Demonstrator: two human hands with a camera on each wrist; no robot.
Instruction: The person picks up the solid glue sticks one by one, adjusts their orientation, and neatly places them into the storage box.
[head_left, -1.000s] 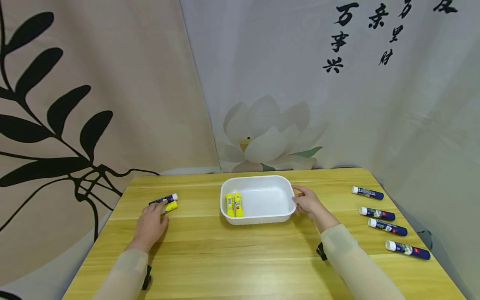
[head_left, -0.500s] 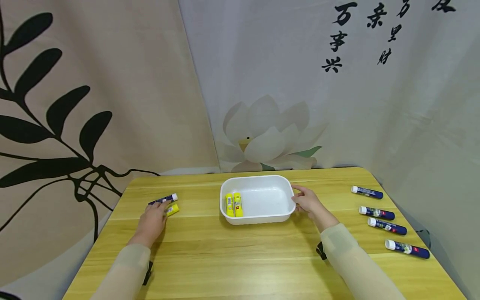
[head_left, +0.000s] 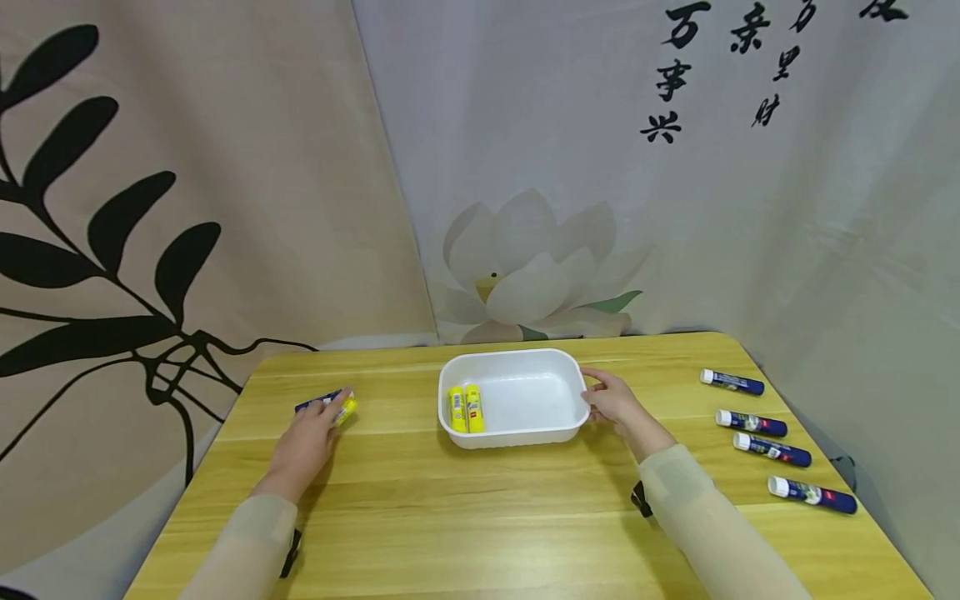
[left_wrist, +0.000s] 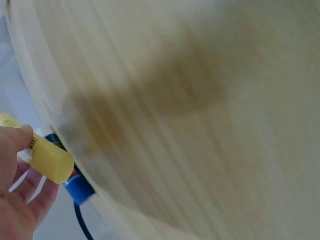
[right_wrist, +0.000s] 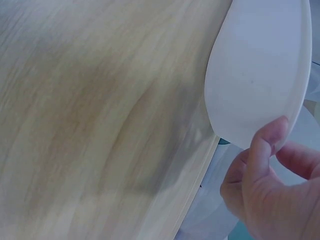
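My left hand (head_left: 303,446) is at the left of the table, its thumb and fingers gripping a yellow glue stick (head_left: 347,409). In the left wrist view the thumb lies over the yellow stick (left_wrist: 51,159), with the other fingers below it. Just behind it is a dark blue glue stick (head_left: 318,402), partly covered by the fingers. My right hand (head_left: 617,402) pinches the right rim of a white plastic tray (head_left: 540,437), thumb and fingers on either side of the edge in the right wrist view. Two yellow glue sticks (head_left: 474,408) lie side by side at the tray's left end.
Several dark blue glue sticks with white caps (head_left: 772,450) lie spaced along the right side of the wooden table (head_left: 480,525). A printed cloth backdrop (head_left: 315,167) hangs behind the table's far edge.
The left hand's fingers have closed in on the yellow glue stick, which has moved slightly away from the person, toward the blue one. The right hand stays at the tray's rim.
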